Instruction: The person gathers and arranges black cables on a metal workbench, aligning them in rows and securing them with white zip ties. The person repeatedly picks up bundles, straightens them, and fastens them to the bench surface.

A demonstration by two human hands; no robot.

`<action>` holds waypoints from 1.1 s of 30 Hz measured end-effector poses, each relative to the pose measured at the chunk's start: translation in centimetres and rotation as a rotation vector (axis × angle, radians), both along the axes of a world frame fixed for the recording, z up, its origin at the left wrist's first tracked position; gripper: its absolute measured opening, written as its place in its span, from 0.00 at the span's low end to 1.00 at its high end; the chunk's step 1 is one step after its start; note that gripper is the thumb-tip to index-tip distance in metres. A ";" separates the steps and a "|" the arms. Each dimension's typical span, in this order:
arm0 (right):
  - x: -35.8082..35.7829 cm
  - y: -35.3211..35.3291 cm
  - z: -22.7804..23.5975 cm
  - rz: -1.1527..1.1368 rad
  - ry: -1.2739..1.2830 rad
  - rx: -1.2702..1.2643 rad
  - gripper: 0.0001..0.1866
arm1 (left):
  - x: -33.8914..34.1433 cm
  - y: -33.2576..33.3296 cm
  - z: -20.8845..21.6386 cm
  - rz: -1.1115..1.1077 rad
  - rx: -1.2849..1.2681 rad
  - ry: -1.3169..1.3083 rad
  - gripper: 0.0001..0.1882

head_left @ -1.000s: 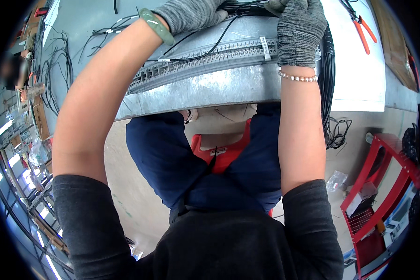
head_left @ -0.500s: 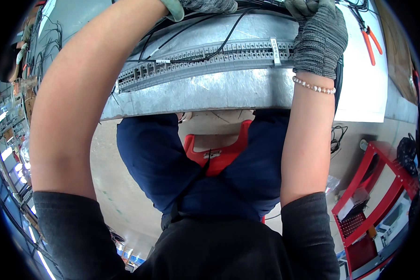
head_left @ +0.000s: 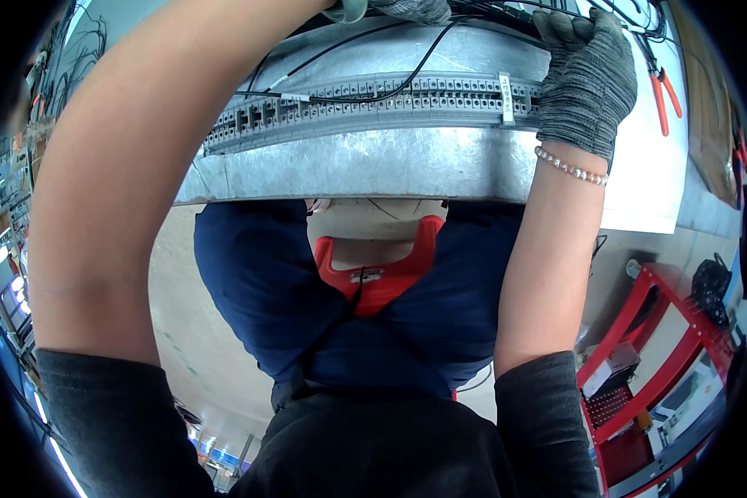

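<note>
My right hand (head_left: 588, 79), in a grey knit glove, is closed at the far right with its fingers curled at thin black cables (head_left: 519, 18). Just where the fingers meet the cables is partly hidden. At the top edge, my left hand (head_left: 411, 8) wears a similar glove and lies by the same cable bundle; the frame cuts it off and its fingers cannot be read. Below the hands a long row of grey terminal blocks (head_left: 365, 104) lies on a metal surface (head_left: 373, 162). A loose black cable with a white marker sleeve (head_left: 295, 97) loops across the row.
Orange-handled pliers (head_left: 666, 100) lie on a white sheet (head_left: 643, 183) at the right. A white label strip (head_left: 506, 98) stands across the terminal row. Between my knees is a red stool (head_left: 379, 278). A red shelf trolley (head_left: 639, 357) stands to the lower right.
The view has shifted slightly. Both hands appear a little farther right, and the right hand slightly lower; its fingers remain curled at the cables.
</note>
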State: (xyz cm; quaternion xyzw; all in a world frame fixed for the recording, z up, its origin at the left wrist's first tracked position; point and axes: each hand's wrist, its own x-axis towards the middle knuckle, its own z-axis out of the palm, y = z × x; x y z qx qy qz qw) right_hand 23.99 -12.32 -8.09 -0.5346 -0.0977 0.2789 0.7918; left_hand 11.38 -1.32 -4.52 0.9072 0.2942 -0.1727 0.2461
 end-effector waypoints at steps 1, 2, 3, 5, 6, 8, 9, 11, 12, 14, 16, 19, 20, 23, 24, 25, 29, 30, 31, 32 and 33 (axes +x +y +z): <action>0.3 0.0 -0.3 0.012 0.004 0.020 0.09 | 0.1 0.2 -0.3 -0.020 0.015 -0.003 0.16; 1.1 0.0 -0.9 0.053 0.000 0.019 0.10 | 0.2 0.2 -0.3 -0.030 0.019 0.004 0.16; 2.1 0.0 -1.4 0.093 -0.005 0.020 0.11 | 0.3 0.2 -0.3 -0.041 0.025 0.009 0.16; 2.7 0.0 -1.9 0.124 -0.013 0.026 0.11 | 0.3 0.2 -0.4 -0.052 0.060 -0.002 0.17; 2.7 0.1 -1.8 0.115 -0.016 0.032 0.10 | 0.2 0.1 -0.5 -0.045 0.081 -0.003 0.17; 2.6 0.1 -1.8 0.106 -0.021 0.026 0.09 | 0.1 -0.3 -0.4 -0.032 0.122 -0.002 0.17; 2.6 0.1 -1.8 0.106 -0.023 0.014 0.09 | -0.1 -0.3 -0.5 -0.035 0.134 -0.013 0.17; 2.3 0.2 -1.4 0.089 -0.025 -0.019 0.09 | -0.4 -0.2 -0.7 -0.042 0.155 -0.035 0.17; 2.4 0.1 -1.5 0.097 -0.021 0.000 0.09 | -0.2 -0.1 -1.0 -0.018 0.169 -0.001 0.17; 2.6 0.0 -1.7 0.111 -0.012 0.038 0.09 | 0.4 -0.1 -1.5 0.029 0.194 0.067 0.17; 2.6 0.0 -1.7 0.109 -0.007 0.038 0.09 | 0.1 0.1 -1.0 -0.015 0.135 0.032 0.17; 2.5 0.0 -1.6 0.108 0.001 0.034 0.09 | 0.0 0.5 -1.4 -0.059 0.138 0.008 0.17; 2.5 0.0 -1.6 0.106 0.005 0.031 0.09 | 0.1 0.6 -1.5 -0.068 0.130 0.003 0.16; 2.4 0.1 -1.4 0.108 0.013 0.025 0.10 | -0.3 0.5 -1.1 -0.047 0.041 -0.040 0.16; 2.5 0.0 -1.5 0.119 0.018 0.032 0.10 | -0.4 0.4 -0.9 -0.033 0.000 -0.059 0.16; 2.6 -0.1 -1.7 0.130 0.025 0.039 0.10 | -0.3 0.3 -0.9 -0.009 -0.010 -0.046 0.16; 1.6 -0.6 -1.3 0.203 -0.083 0.046 0.09 | 0.0 0.6 -0.7 0.049 -0.126 0.005 0.17; 0.9 -1.0 -0.8 0.224 -0.160 0.040 0.09 | 0.1 0.8 -0.6 0.052 -0.175 0.016 0.17; 0.0 -1.4 -0.1 0.244 -0.236 0.033 0.10 | 0.2 1.2 -0.8 0.036 -0.174 0.019 0.17; -0.3 -1.3 0.5 0.270 -0.238 -0.037 0.10 | 0.2 1.4 -1.0 0.019 -0.172 0.021 0.18; -0.5 -1.3 1.2 0.298 -0.241 -0.104 0.10 | 0.2 1.5 -1.1 0.003 -0.170 0.023 0.18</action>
